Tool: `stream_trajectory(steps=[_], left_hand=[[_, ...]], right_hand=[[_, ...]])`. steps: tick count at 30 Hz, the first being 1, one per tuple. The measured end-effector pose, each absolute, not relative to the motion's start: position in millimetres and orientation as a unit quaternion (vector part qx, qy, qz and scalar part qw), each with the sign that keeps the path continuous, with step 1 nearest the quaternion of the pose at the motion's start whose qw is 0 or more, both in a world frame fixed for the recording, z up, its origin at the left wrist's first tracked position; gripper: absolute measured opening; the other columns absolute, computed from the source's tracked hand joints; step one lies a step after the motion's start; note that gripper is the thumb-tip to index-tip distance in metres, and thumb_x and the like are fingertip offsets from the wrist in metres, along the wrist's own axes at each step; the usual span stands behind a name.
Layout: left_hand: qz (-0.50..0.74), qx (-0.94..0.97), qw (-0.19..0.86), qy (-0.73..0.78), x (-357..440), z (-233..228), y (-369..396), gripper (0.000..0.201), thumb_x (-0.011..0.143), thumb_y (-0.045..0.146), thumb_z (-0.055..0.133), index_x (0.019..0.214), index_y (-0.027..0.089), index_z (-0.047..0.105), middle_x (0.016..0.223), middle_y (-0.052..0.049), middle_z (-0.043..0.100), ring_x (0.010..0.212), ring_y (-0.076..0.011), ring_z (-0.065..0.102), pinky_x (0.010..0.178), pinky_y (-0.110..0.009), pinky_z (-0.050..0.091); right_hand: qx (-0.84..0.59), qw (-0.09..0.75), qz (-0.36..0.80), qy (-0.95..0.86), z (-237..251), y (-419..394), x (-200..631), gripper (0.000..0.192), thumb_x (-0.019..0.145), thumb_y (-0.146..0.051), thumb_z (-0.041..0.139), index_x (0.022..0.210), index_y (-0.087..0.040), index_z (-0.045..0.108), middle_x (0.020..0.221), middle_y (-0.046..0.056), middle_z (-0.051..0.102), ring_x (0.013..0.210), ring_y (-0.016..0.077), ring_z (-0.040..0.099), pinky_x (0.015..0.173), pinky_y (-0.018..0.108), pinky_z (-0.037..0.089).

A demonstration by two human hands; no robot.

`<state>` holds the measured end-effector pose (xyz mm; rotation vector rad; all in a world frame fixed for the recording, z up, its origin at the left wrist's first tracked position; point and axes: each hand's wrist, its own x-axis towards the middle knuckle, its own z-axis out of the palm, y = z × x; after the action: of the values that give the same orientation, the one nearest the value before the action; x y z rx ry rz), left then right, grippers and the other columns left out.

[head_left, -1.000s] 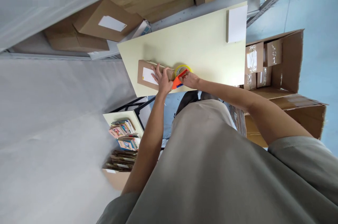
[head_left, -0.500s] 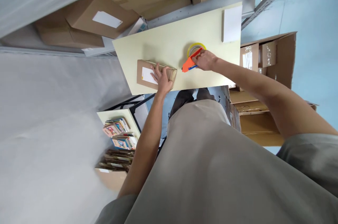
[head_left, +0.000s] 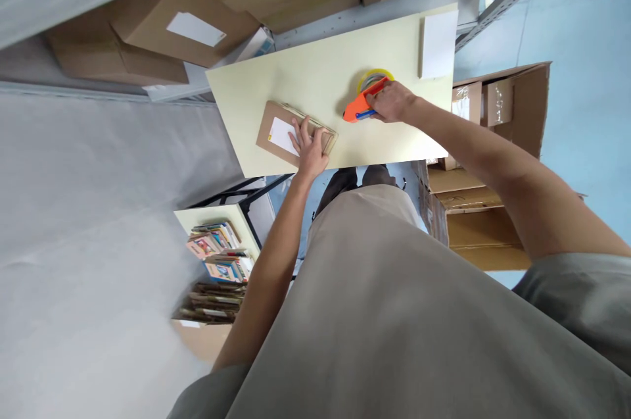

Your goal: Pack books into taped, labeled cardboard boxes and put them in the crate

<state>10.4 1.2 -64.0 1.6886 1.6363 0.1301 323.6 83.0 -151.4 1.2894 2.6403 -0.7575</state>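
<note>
A flat brown cardboard parcel [head_left: 276, 124] with a white label lies at the near left of the pale yellow table [head_left: 320, 70]. My left hand [head_left: 309, 146] rests flat on the parcel's right end, fingers spread. My right hand [head_left: 392, 102] grips an orange tape dispenser [head_left: 362, 105] with a yellowish tape roll, held on or just above the table to the right of the parcel and apart from it.
A white sheet [head_left: 436, 44] lies at the table's far right corner. Large cardboard boxes [head_left: 187, 27] are stacked beyond the table. An open carton [head_left: 497, 116] with small packets stands at the right. A low shelf with books [head_left: 219, 254] stands below left.
My right hand carried the tape dispenser away from the parcel's end, to the right and further onto the table. The parcel has turned slightly under my left hand.
</note>
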Motion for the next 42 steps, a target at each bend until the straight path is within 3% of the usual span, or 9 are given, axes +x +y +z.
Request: stream_trajectory(steps=[6, 11, 15, 18, 26, 31, 35, 39, 42], left_hand=[[-0.015, 0.708, 0.353, 0.612, 6.4, -61.1, 0.8, 0.065, 0.082, 0.001, 0.07, 0.144, 0.02, 0.065, 0.195, -0.013, 0.017, 0.182, -0.0394, -0.02, 0.143, -0.071, -0.016], [-0.072, 0.742, 0.318, 0.586, 0.2, -64.1, 2.2, 0.079, 0.076, 0.004, 0.07, 0.151, 0.025, 0.061, 0.197, -0.011, 0.01, 0.182, -0.0398, -0.021, 0.144, -0.074, -0.013], [-0.067, 0.768, 0.315, 0.554, -11.2, -69.5, 15.4, 0.082, 0.074, 0.007, 0.071, 0.154, 0.024, 0.059, 0.196, -0.015, 0.013, 0.181, -0.0425, -0.021, 0.141, -0.08, -0.011], [-0.062, 0.784, 0.306, 0.537, -23.2, -71.6, 31.3, 0.082, 0.075, 0.006, 0.071, 0.155, 0.021, 0.059, 0.195, -0.019, 0.017, 0.182, -0.0439, -0.017, 0.142, -0.079, -0.009], [-0.058, 0.825, 0.278, 0.489, -61.7, -72.3, 64.7, 0.078, 0.075, 0.008, 0.072, 0.152, 0.022, 0.063, 0.192, -0.02, 0.027, 0.182, -0.0474, -0.008, 0.142, -0.081, 0.0], [-0.063, 0.843, 0.281, 0.454, -81.7, -73.1, 69.2, 0.067, 0.076, 0.009, 0.071, 0.142, 0.021, 0.069, 0.189, -0.018, 0.031, 0.183, -0.0459, -0.005, 0.145, -0.076, -0.003], [-0.052, 0.85, 0.272, 0.448, -85.4, -76.3, 64.1, 0.063, 0.081, 0.008, 0.068, 0.142, 0.02, 0.07, 0.189, -0.018, 0.032, 0.183, -0.046, -0.005, 0.145, -0.076, -0.004], [-0.045, 0.858, 0.266, 0.437, -85.1, -76.8, 59.6, 0.061, 0.082, 0.005, 0.067, 0.142, 0.019, 0.071, 0.187, -0.019, 0.036, 0.183, -0.0458, 0.001, 0.146, -0.075, -0.001], [-0.036, 0.86, 0.27, 0.431, -87.3, -73.9, 58.3, 0.057, 0.082, 0.005, 0.069, 0.137, 0.02, 0.072, 0.185, -0.018, 0.039, 0.183, -0.0441, 0.006, 0.148, -0.072, 0.001]], right_hand=[[0.48, 0.078, -0.272, 0.831, -154.3, 78.5, 263.7, 0.053, 0.112, -0.047, 0.046, 0.137, -0.011, 0.075, 0.12, 0.022, 0.086, 0.121, 0.0387, 0.078, 0.116, 0.058, 0.056], [0.535, 0.102, -0.327, 0.772, -117.6, 68.0, 229.7, 0.042, 0.106, -0.035, 0.06, 0.134, -0.01, 0.077, 0.136, 0.026, 0.082, 0.133, 0.0445, 0.072, 0.125, 0.063, 0.048], [0.574, 0.186, -0.3, 0.739, -79.2, 65.1, 210.4, 0.042, 0.103, -0.026, 0.065, 0.141, -0.012, 0.078, 0.145, 0.025, 0.079, 0.134, 0.0441, 0.071, 0.12, 0.059, 0.052], [0.592, 0.212, -0.285, 0.724, -61.4, 68.1, 187.9, 0.039, 0.103, -0.024, 0.066, 0.136, -0.008, 0.08, 0.139, 0.027, 0.082, 0.129, 0.0425, 0.075, 0.114, 0.053, 0.055], [0.628, 0.204, -0.265, 0.702, -35.8, 73.4, 139.5, 0.037, 0.106, -0.023, 0.063, 0.135, -0.008, 0.08, 0.142, 0.028, 0.08, 0.128, 0.0405, 0.077, 0.107, 0.047, 0.054], [0.647, 0.191, -0.266, 0.689, -19.4, 53.8, 148.6, 0.043, 0.11, -0.031, 0.059, 0.142, -0.009, 0.078, 0.15, 0.029, 0.076, 0.134, 0.0417, 0.074, 0.11, 0.047, 0.052], [0.66, 0.195, -0.284, 0.668, -18.5, 48.4, 137.4, 0.043, 0.11, -0.033, 0.057, 0.14, -0.011, 0.08, 0.143, 0.027, 0.08, 0.129, 0.0398, 0.077, 0.106, 0.046, 0.053], [0.673, 0.192, -0.293, 0.651, -22.8, 70.3, 107.3, 0.048, 0.113, -0.029, 0.049, 0.141, -0.004, 0.078, 0.139, 0.034, 0.08, 0.127, 0.042, 0.078, 0.1, 0.048, 0.057], [0.672, 0.175, -0.29, 0.659, -16.4, 86.3, 98.8, 0.049, 0.114, -0.033, 0.05, 0.141, -0.001, 0.076, 0.141, 0.036, 0.077, 0.132, 0.0434, 0.077, 0.103, 0.049, 0.058]])
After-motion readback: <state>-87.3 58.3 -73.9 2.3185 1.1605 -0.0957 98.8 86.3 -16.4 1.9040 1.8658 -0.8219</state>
